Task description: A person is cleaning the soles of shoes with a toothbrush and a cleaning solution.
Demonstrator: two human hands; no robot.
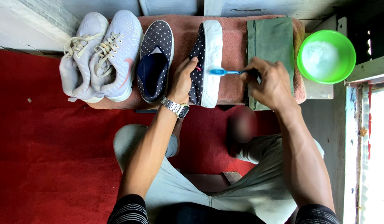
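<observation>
The left hand point(181, 81) is pressing against a navy slip-on shoe point(199, 62) dotted with small white spots, its grip wrapped around the fabric upper and clamped on it. The shoe is lying tipped on its side on a low desk point(314, 89) draped with a reddish-brown towel point(233, 45) of coarse, napped cloth, so its thick white rubber sole point(212, 62) is facing up as a long, rounded-end strip. A metal link wristwatch point(175, 108) is circling the left wrist.

The right hand point(270, 81) is holding a blue plastic toothbrush point(225, 72), the grip closed on its thin handle, and the bristled head is lying against the white sole about midway along its length.

Just left of the tipped shoe, its matching polka-dot shoe point(155, 60) is sitting upright, showing a dark, smooth lining inside its oval opening. Further left, a pair of pale grey mesh sneakers point(102, 56) with cream laces is resting side by side, toes hanging over the towel's front edge. To the right of the hands, a folded olive-green cloth point(272, 39) of flat woven fabric is lying over the towel. Beyond it, at the desk's right end, a round bright-green plastic bowl point(345, 47) is holding white foamy liquid.

A red carpet point(47, 157) with a felt-like surface is covering the floor below, and the person's knees in light grey trousers point(258, 186) are showing at the bottom.
</observation>
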